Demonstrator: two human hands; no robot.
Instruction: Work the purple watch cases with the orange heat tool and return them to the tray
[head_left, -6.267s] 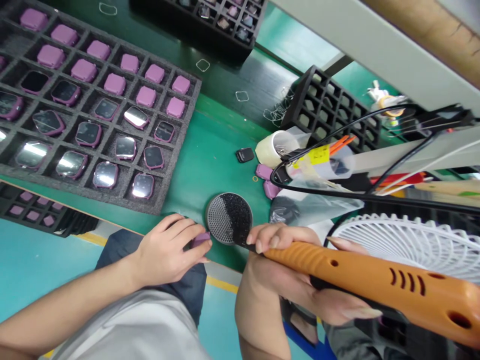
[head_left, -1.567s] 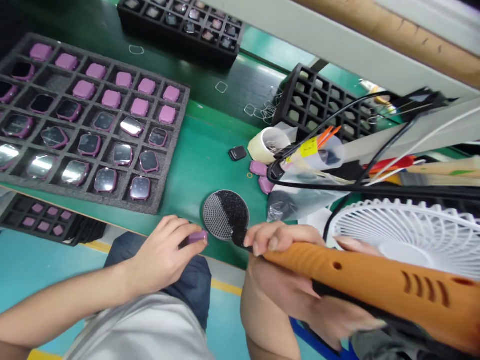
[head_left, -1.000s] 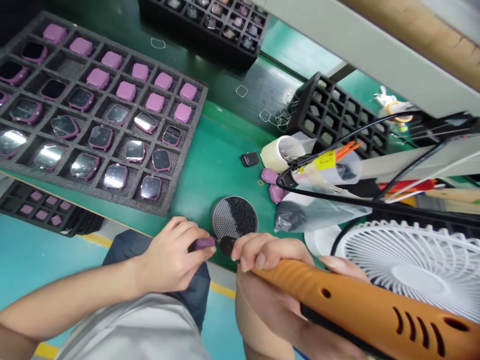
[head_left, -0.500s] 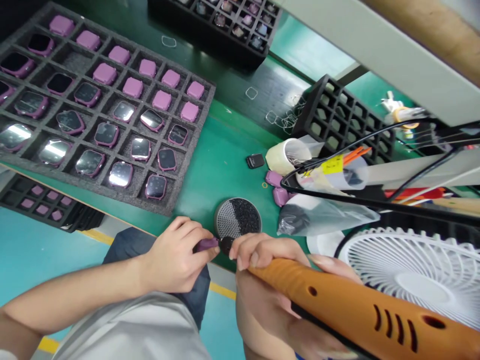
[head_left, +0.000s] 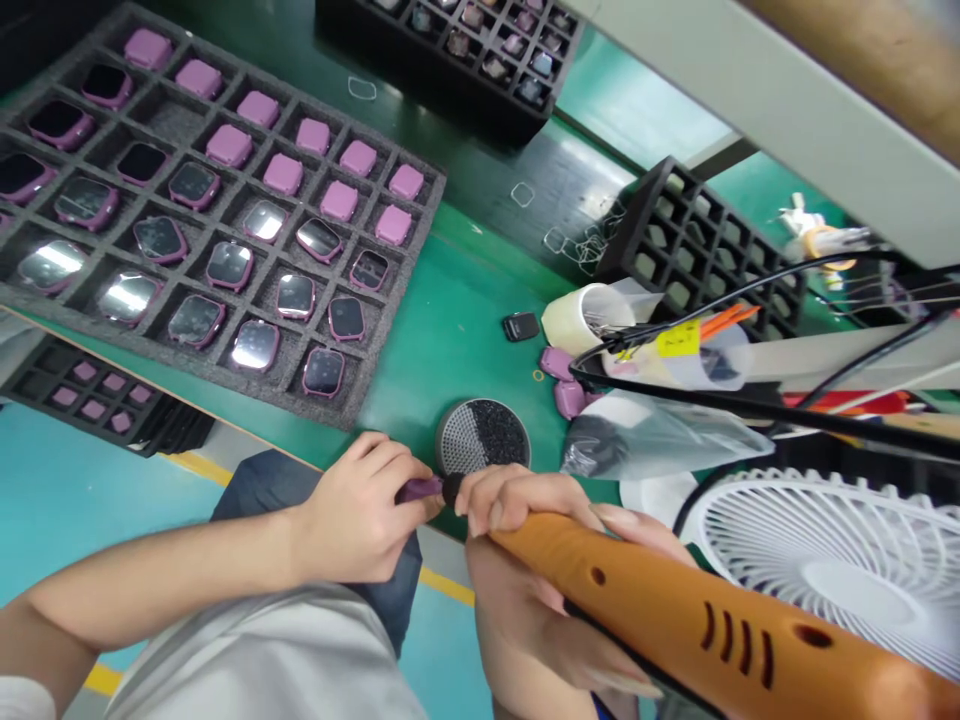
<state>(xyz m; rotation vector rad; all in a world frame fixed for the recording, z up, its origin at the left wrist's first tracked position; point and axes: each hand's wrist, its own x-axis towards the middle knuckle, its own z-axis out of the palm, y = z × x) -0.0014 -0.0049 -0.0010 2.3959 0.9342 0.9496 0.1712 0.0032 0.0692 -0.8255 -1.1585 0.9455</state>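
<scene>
My left hand (head_left: 375, 505) is closed on a purple watch case (head_left: 420, 488), held edge-on between thumb and fingers. An orange handheld power tool (head_left: 637, 590) lies in my right hand (head_left: 517, 560), whose fingers wrap round its front end. The tool's dark tip (head_left: 452, 487) meets the right edge of the watch case; the exact contact is too small to make out. Just beyond both hands sits a round tin (head_left: 450, 435), half silver perforated surface and half black grains. Left of it lies a grey foam tray (head_left: 375, 350) with purple watches in its compartments, some screen up, some back up.
A white fan (head_left: 810, 560) stands close on the right under the tool. Behind are a clear plastic bag (head_left: 675, 440), a cream cup (head_left: 581, 315), loose purple cases (head_left: 570, 399) and a black cable (head_left: 750, 398). Black divided trays (head_left: 637, 230) stand farther back; thin wire frames (head_left: 585, 245) lie nearby.
The view has shifted slightly, so the tray and bench items appear farther right. The tool's rear has swung a little left and down. Both hands keep their hold.
</scene>
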